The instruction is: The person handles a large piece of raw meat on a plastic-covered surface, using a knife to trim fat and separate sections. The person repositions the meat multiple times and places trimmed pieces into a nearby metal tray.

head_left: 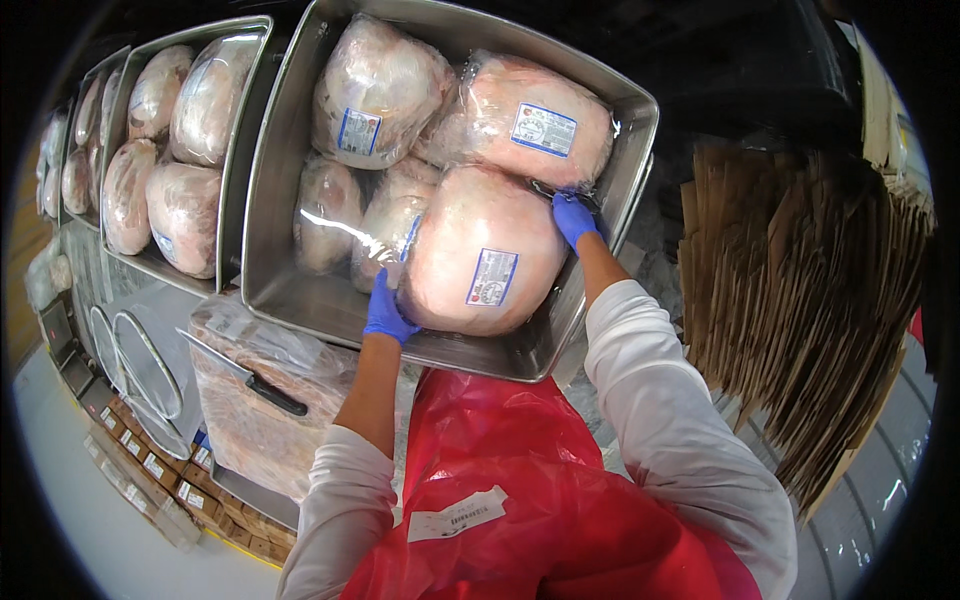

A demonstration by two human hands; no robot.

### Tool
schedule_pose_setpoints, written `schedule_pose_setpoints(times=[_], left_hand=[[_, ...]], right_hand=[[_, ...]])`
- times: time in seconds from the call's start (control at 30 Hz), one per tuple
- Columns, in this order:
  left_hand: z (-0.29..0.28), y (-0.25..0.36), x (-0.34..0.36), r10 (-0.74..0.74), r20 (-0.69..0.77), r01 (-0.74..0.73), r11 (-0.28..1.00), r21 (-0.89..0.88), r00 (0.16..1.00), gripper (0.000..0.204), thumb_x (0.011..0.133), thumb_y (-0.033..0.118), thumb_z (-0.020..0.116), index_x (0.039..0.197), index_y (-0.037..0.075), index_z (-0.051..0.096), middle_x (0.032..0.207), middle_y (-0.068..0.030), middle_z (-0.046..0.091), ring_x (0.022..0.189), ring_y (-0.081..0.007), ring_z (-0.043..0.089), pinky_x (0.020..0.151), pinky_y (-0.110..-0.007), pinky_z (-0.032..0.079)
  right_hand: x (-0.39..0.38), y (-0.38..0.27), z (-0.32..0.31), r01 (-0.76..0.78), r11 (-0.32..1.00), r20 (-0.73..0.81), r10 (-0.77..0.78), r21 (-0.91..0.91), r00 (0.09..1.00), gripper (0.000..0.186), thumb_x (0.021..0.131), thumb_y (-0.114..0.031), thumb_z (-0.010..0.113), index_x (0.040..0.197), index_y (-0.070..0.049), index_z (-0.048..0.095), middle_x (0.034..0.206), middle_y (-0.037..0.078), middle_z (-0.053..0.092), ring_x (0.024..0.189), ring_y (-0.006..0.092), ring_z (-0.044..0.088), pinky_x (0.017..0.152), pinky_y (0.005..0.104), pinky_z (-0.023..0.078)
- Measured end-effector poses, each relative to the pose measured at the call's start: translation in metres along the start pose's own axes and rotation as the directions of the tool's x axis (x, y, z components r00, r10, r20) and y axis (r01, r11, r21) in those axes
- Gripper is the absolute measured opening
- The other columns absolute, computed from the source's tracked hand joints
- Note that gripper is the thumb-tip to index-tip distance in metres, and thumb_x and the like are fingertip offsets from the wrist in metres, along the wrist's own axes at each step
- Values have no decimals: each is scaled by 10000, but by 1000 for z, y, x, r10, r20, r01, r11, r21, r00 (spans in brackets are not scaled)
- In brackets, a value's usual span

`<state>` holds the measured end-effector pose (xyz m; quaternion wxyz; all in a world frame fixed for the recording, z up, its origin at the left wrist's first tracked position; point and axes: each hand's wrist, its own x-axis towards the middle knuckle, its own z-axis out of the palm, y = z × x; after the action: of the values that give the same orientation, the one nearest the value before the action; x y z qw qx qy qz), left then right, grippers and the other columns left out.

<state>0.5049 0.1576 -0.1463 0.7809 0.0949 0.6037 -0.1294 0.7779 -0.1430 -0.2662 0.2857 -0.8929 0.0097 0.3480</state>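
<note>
A large pale meat cut (440, 230) in clear plastic with a blue-edged label lies in the near right part of a deep metal tub (420, 350). My left hand (390, 312), in a blue glove, grips its near left side. On its far right side is my right hand (574, 218), also gloved, its fingers curled around the wrap and partly hidden. Behind it rest a labelled wrapped cut (490, 110) and another wrapped cut (385, 80). Smaller wrapped pieces (328, 215) lie to the left, partly overlapped.
More metal tubs of wrapped meat (190, 215) stand at the left. A black-handled knife (272, 394) lies on a flat wrapped slab (255, 430) near my left forearm. Stacked flattened cardboard (790, 290) stands at the right. Boxes (200, 500) line the lower left.
</note>
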Motion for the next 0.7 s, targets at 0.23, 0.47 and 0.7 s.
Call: schedule_pose_setpoints(times=[0.23, 0.47, 0.7], left_hand=[[-39, 29, 27, 142, -233, -107, 982, 156, 962, 758, 964, 666, 428, 1394, 62, 586, 1443, -147, 585, 1316, -312, 552, 1112, -498, 425], [-53, 20, 72, 241, -10, -240, 968, 77, 970, 596, 1034, 467, 420, 1405, 24, 567, 1408, -157, 614, 1279, -317, 583, 1138, -427, 407], [-42, 19, 53, 190, 109, -182, 980, -80, 976, 621, 1035, 455, 354, 1428, 14, 545, 1415, -157, 609, 1314, -329, 553, 1154, -445, 389]], right_hand=[[-22, -37, -15, -195, 956, 140, 228, -218, 963, 651, 981, -474, 373, 1326, 23, 615, 1404, 332, 520, 1343, 461, 487, 1154, 476, 375], [-14, 19, 18, -230, 813, 177, 158, 535, 971, 591, 992, -410, 452, 1341, 42, 606, 1395, 243, 604, 1269, 357, 597, 1103, 422, 429], [-38, -23, 7, -322, 804, 191, 261, 500, 946, 643, 984, -440, 503, 1348, 83, 588, 1382, 250, 612, 1285, 309, 581, 1072, 406, 427]])
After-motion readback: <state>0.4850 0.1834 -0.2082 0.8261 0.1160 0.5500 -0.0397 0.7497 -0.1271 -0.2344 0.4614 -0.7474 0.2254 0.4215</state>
